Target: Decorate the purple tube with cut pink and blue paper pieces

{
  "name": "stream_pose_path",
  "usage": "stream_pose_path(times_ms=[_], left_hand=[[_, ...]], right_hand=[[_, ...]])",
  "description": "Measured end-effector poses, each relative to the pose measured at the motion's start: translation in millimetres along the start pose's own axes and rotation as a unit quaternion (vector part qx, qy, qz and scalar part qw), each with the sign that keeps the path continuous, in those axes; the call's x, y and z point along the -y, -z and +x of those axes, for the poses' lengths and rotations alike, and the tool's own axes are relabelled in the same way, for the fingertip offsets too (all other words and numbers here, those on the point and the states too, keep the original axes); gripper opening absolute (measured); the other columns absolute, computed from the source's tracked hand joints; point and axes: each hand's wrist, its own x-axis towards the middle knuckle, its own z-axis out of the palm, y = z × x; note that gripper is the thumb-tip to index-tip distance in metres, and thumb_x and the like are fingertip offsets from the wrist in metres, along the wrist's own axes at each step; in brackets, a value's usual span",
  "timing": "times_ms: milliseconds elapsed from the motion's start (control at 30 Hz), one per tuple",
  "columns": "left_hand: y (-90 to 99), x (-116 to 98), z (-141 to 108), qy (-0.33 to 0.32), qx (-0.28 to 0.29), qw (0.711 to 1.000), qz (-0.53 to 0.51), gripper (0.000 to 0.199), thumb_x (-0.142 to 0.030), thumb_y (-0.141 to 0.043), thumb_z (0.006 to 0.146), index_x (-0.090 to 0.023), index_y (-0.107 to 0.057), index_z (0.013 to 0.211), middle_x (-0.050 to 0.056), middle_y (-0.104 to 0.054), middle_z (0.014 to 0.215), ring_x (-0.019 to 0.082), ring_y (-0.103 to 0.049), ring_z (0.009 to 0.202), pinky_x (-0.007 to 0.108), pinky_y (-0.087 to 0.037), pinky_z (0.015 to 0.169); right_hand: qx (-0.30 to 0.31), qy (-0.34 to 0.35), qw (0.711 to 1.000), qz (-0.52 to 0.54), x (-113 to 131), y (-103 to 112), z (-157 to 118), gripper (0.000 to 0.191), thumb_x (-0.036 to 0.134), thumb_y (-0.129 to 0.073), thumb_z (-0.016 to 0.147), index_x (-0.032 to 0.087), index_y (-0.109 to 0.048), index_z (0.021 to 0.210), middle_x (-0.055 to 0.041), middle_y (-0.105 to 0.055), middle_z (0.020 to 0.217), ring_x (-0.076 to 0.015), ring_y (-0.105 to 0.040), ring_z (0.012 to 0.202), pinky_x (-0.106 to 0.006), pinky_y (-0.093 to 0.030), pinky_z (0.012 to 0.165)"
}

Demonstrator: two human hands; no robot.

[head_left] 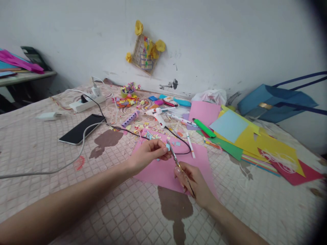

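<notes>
My left hand [153,151] pinches a small piece of light blue paper [168,147] between thumb and fingers. In my right hand [192,180] is a pair of scissors [175,158], its blades pointing up and away, right beside the blue piece. Whether the blades touch the paper I cannot tell. Both hands are above a pink sheet of paper [163,175] on the table. A few small blue scraps [177,144] lie on that sheet, beyond the scissors. My right fingers wrap round the scissor handles and partly hide them.
A white glue gun [156,115] with a black cord lies past the sheet, among paper scraps. At left are a phone [81,129], a power strip [88,102] and a grey cable [63,168]. Coloured paper [276,146], a green marker [203,128] and a blue bag [273,102] are at right.
</notes>
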Motion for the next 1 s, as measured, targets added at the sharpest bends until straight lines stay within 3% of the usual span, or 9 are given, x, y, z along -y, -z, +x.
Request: stream_pose_path(times_ms=[367, 500, 567, 633, 767, 1000], left_hand=[[1.9, 3.2, 1.2, -0.005, 0.003, 1.000, 0.011, 0.021, -0.032, -0.060, 0.077, -0.013, -0.052, 0.077, 0.005, -0.064, 0.079, 0.012, -0.060, 0.071, 0.026, -0.047, 0.068], [0.6, 1.7, -2.2, -0.070, -0.008, 0.985, 0.156, 0.016, -0.030, -0.054, 0.081, -0.014, -0.055, 0.079, 0.006, -0.063, 0.078, 0.013, -0.059, 0.072, 0.028, -0.046, 0.068], [-0.4, 0.1, -5.6, -0.150, -0.008, 0.948, 0.282, 0.014, -0.026, -0.051, 0.083, -0.015, -0.059, 0.083, 0.007, -0.063, 0.083, 0.015, -0.058, 0.079, 0.029, -0.045, 0.072], [-0.8, -1.2, -9.1, -0.230, 0.021, 0.891, 0.392, 0.016, -0.023, -0.047, 0.085, -0.017, -0.061, 0.087, 0.008, -0.063, 0.093, 0.016, -0.057, 0.088, 0.030, -0.043, 0.080], [0.5, -2.2, -14.1, -0.305, 0.115, 0.784, 0.528, 0.023, -0.019, -0.040, 0.088, -0.022, -0.062, 0.095, 0.009, -0.061, 0.109, 0.019, -0.053, 0.102, 0.032, -0.039, 0.088], [1.7, -2.5, -14.8, -0.383, 0.147, 0.692, 0.595, 0.026, -0.017, -0.039, 0.089, -0.021, -0.058, 0.106, 0.009, -0.059, 0.115, 0.020, -0.052, 0.104, 0.032, -0.039, 0.090]], right_hand=[[-0.009, -0.026, 0.999, 0.039, -1.9, -2.3, 0.4, 0.040, 0.056, -0.050, 0.075, 0.018, -0.046, 0.063, 0.0072, -0.036, 0.047, -0.0069, -0.033, 0.039, -0.020, -0.026, 0.038], [0.004, -0.060, 0.986, 0.158, 0.1, -0.6, 1.8, 0.043, 0.056, -0.043, 0.081, 0.016, -0.052, 0.067, 0.0067, -0.037, 0.044, -0.0064, -0.033, 0.038, -0.020, -0.025, 0.039], [0.025, -0.057, 0.971, 0.232, 0.8, 1.5, 3.6, 0.039, 0.050, -0.042, 0.084, 0.015, -0.054, 0.069, 0.0062, -0.038, 0.045, -0.0061, -0.033, 0.039, -0.021, -0.024, 0.041], [0.053, -0.069, 0.950, 0.299, 1.0, 3.5, 5.9, 0.035, 0.045, -0.043, 0.084, 0.015, -0.055, 0.070, 0.0064, -0.036, 0.045, -0.0060, -0.031, 0.039, -0.021, -0.022, 0.041], [0.101, -0.125, 0.910, 0.382, 1.4, 5.1, 8.9, 0.021, 0.036, -0.054, 0.078, 0.017, -0.052, 0.070, 0.0077, -0.033, 0.047, -0.0061, -0.024, 0.041, -0.021, -0.021, 0.041], [0.110, -0.098, 0.901, 0.408, 0.5, 3.6, 8.2, 0.014, 0.023, -0.061, 0.073, 0.018, -0.049, 0.069, 0.0090, -0.027, 0.048, -0.0059, -0.021, 0.042, -0.020, -0.018, 0.040]])
